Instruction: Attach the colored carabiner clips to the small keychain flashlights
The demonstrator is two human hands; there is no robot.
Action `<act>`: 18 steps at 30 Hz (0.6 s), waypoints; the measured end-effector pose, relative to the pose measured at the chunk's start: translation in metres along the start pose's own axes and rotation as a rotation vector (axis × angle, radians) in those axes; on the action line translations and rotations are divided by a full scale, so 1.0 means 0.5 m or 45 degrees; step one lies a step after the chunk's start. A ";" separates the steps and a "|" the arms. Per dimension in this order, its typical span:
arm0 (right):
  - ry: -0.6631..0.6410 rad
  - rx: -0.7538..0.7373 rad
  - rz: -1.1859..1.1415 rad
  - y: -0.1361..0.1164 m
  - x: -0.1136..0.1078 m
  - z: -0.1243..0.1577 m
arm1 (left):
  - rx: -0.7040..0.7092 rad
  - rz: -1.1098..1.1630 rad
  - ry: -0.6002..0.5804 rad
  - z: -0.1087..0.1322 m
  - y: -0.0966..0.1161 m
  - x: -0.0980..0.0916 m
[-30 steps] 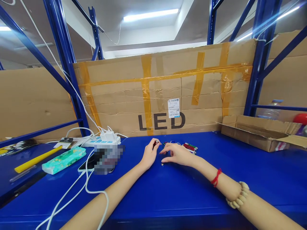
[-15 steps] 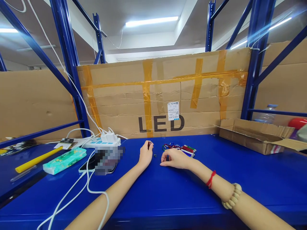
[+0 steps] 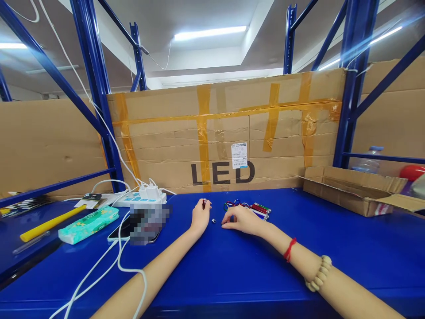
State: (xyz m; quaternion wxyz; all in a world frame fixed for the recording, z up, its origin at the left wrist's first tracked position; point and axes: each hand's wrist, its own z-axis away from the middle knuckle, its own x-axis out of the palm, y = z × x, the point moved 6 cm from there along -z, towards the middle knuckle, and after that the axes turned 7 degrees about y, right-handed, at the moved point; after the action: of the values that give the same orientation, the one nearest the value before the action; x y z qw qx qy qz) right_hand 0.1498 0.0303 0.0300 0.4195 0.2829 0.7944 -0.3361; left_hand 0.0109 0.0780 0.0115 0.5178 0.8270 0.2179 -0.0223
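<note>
- Dark red shows at the fingertips of the left hand [image 3: 200,219], which I see curled closed around a small piece [image 3: 204,204], probably gripped low to leave one end exposed; its full shape is hidden from me.
- The right hand [image 3: 241,220] is pinched nearly closed; I can't tell whether it holds anything.
- Between them on the blue table [image 3: 212,266] lies a shiny metal bit [image 3: 213,221], likely within either hand's reach.
- Red, green and silvery tubes [image 3: 260,208] lie bunched beyond the right hand, presumably for convenience.
</note>
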 end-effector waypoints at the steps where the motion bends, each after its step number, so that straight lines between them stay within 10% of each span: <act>1: -0.003 0.004 0.001 0.000 -0.001 0.000 | 0.020 0.003 -0.004 0.004 0.006 0.000; 18: 0.082 0.076 -0.013 0.006 -0.001 0.003 | 0.422 -0.152 -0.110 0.026 0.051 0.011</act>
State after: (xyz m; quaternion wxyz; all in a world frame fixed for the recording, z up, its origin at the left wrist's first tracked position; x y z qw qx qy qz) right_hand 0.1526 0.0309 0.0288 0.3834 0.3020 0.7985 -0.3524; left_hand 0.0283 0.0593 0.0259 0.3811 0.8849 0.2373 -0.1242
